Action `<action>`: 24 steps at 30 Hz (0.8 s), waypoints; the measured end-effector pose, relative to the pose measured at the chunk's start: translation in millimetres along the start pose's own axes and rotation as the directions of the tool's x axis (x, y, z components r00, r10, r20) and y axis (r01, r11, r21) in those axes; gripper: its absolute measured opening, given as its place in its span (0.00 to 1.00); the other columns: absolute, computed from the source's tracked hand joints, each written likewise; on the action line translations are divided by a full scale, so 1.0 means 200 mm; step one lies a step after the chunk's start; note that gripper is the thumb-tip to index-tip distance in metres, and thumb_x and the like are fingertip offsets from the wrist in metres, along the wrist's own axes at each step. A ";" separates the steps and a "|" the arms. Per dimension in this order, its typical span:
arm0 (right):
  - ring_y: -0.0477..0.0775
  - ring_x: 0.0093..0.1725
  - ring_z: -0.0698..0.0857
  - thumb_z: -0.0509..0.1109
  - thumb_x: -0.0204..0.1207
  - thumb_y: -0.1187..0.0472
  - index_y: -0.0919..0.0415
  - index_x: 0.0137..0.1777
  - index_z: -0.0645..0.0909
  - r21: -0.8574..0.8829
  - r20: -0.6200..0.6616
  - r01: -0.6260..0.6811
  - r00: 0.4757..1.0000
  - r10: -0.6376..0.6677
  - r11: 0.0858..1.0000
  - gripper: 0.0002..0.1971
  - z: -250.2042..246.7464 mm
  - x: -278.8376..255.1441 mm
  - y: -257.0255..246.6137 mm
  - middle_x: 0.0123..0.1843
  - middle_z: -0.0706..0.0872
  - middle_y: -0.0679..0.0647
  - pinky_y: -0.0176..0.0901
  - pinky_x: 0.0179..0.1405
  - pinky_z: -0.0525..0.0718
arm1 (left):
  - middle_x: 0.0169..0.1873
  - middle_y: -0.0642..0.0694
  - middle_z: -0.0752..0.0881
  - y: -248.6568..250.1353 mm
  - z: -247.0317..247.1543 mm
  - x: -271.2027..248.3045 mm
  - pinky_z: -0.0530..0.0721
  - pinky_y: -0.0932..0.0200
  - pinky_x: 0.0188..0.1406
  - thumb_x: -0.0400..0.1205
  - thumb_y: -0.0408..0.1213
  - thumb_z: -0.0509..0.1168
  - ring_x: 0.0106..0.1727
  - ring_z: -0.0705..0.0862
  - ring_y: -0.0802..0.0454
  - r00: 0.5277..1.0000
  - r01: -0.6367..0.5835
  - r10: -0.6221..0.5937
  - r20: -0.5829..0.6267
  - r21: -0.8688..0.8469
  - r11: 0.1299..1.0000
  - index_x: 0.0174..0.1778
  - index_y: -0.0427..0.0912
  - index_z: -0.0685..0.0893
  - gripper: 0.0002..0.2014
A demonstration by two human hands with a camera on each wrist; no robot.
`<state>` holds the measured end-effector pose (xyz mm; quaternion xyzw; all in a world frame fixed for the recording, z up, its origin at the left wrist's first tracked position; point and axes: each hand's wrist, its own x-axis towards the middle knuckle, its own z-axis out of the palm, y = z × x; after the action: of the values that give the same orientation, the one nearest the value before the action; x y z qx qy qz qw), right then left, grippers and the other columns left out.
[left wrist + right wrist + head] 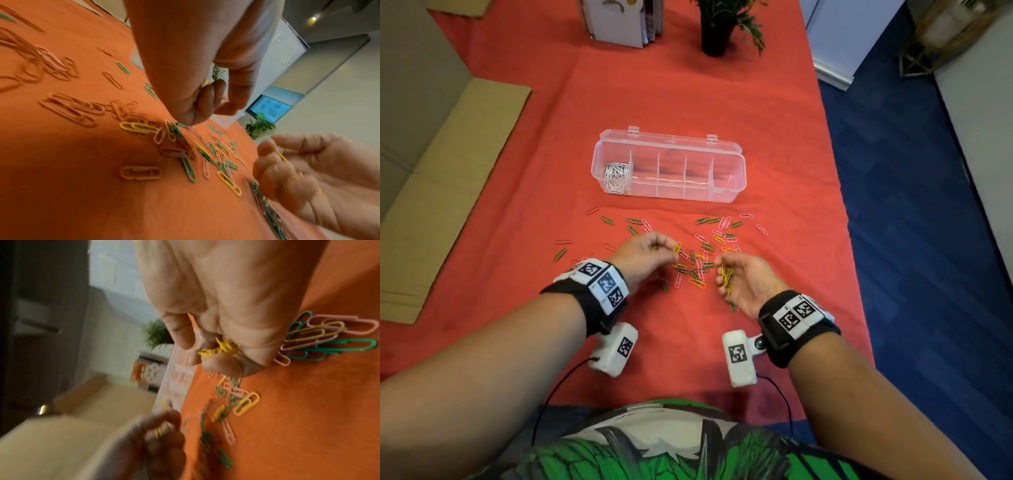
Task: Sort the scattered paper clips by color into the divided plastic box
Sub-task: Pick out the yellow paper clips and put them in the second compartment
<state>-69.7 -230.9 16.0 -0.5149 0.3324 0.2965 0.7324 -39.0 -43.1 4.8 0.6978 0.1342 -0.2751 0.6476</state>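
Observation:
A clear divided plastic box [726, 192] lies open on the red cloth, with white clips [615, 174] in its leftmost compartment. Green, pink, yellow and red paper clips [698, 267] lie scattered in front of it. My left hand [670, 249] hovers over the pile and pinches a yellow clip [677, 247] between thumb and fingers, as the left wrist view confirms [197, 95]. My right hand [723, 274], palm turned inward to the right of the pile, holds a bunch of yellow clips [727, 276] in curled fingers; the right wrist view shows the bunch [223, 349].
A dark potted plant [717, 31] and a stand of booklets [626, 20] sit at the table's far end. Flat cardboard [448, 171] lies along the left side. The table's right edge drops to blue carpet [911, 205].

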 end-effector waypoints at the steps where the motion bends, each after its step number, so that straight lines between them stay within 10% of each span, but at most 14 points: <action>1: 0.46 0.24 0.68 0.60 0.76 0.63 0.56 0.35 0.75 -0.152 -0.048 0.020 0.998 -0.028 0.988 0.09 0.02 0.02 0.01 0.28 0.71 0.49 0.34 0.20 0.67 | 0.22 0.50 0.74 0.02 -0.01 -0.01 0.61 0.72 0.13 0.75 0.21 0.64 0.14 0.67 0.63 0.999 0.031 -0.030 0.025 -0.060 0.998 0.40 0.47 0.78 0.13; 4: 0.54 0.30 0.76 0.62 0.76 0.63 0.57 0.37 0.76 -0.842 -0.063 0.086 0.965 -0.255 0.532 0.06 0.07 0.05 0.04 0.32 0.78 0.54 0.48 0.35 0.80 | 0.26 0.48 0.70 0.05 -0.05 -0.02 0.61 0.72 0.15 0.75 0.21 0.55 0.16 0.66 0.61 0.989 0.136 -0.118 0.093 -0.213 0.968 0.41 0.47 0.79 0.15; 6: 0.61 0.48 0.84 0.61 0.77 0.60 0.61 0.47 0.80 -0.979 -0.005 0.068 0.934 -0.357 0.192 0.08 0.09 0.05 0.07 0.47 0.86 0.61 0.48 0.51 0.81 | 0.27 0.48 0.74 0.06 -0.06 -0.03 0.67 0.70 0.18 0.73 0.25 0.50 0.19 0.70 0.58 0.970 0.233 -0.198 0.145 -0.300 0.925 0.37 0.44 0.78 0.14; 12: 0.67 0.60 0.81 0.62 0.76 0.61 0.67 0.62 0.70 -0.984 0.151 0.096 0.890 -0.431 -0.147 0.17 0.13 0.07 0.18 0.62 0.78 0.66 0.53 0.56 0.80 | 0.22 0.50 0.78 0.07 0.02 0.01 0.70 0.71 0.16 0.80 0.33 0.52 0.17 0.72 0.59 0.957 0.289 -0.276 0.086 -0.260 0.921 0.33 0.43 0.77 0.12; 16: 0.62 0.54 0.83 0.62 0.76 0.64 0.64 0.51 0.76 -0.992 0.109 0.126 0.934 -0.339 0.030 0.07 0.10 0.08 0.12 0.54 0.83 0.65 0.46 0.50 0.79 | 0.30 0.46 0.81 0.04 0.06 0.05 0.74 0.68 0.24 0.79 0.38 0.56 0.28 0.78 0.52 0.999 0.052 -0.046 -0.028 0.275 0.960 0.36 0.45 0.83 0.11; 18: 0.57 0.38 0.81 0.63 0.76 0.62 0.55 0.37 0.75 -0.942 0.072 0.164 0.951 -0.301 0.294 0.06 0.07 0.08 0.07 0.38 0.82 0.57 0.42 0.36 0.75 | 0.40 0.42 0.87 0.02 0.04 0.06 0.76 0.61 0.41 0.77 0.47 0.64 0.43 0.83 0.46 0.993 -0.082 0.120 -0.004 0.707 0.703 0.41 0.44 0.86 0.11; 21: 0.44 0.19 0.66 0.64 0.74 0.66 0.53 0.31 0.71 -0.605 0.025 0.191 0.975 -0.222 0.773 0.12 0.01 0.05 0.00 0.27 0.70 0.51 0.33 0.17 0.63 | 0.49 0.41 0.86 -0.03 0.03 0.09 0.77 0.58 0.52 0.74 0.44 0.70 0.54 0.83 0.44 0.959 -0.226 0.253 0.129 0.887 0.404 0.50 0.44 0.87 0.11; 24: 0.42 0.16 0.63 0.63 0.74 0.70 0.54 0.32 0.74 -0.547 0.032 0.214 0.971 -0.236 0.809 0.13 -0.03 0.04 -0.05 0.25 0.70 0.51 0.30 0.14 0.60 | 0.50 0.40 0.83 -0.05 0.03 0.11 0.78 0.53 0.57 0.76 0.40 0.67 0.55 0.82 0.41 0.937 -0.291 0.288 0.199 0.900 0.324 0.47 0.43 0.85 0.08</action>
<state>-58.1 -239.4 12.5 -0.7435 0.1844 0.2806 0.5783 -28.4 -50.9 -15.9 0.9497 -0.1680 -0.1840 0.1897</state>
